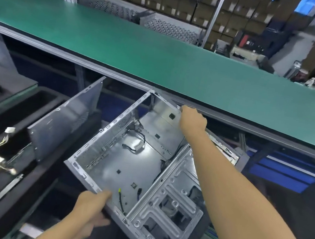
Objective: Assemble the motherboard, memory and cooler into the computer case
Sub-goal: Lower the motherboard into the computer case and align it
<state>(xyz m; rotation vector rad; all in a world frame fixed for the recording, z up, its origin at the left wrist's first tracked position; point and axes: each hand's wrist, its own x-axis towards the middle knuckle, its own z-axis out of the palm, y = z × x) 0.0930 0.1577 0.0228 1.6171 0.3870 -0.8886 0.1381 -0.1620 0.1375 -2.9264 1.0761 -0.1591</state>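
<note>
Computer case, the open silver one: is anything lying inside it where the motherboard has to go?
Yes. On the flat floor of the open silver metal computer case lie loose wires: a looped black cable toward the far end and a yellow-tipped black cable near the left hand. They would need moving aside.

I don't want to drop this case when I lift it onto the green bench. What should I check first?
1. Left hand grips the case by its near edge: ok.
2. Right hand grips its far corner: ok.
3. Green bench free above the case: ok.
4. Cables inside secured: not ok, one lies loose.
5. Side panel at left clear of the case: cannot tell.
</note>
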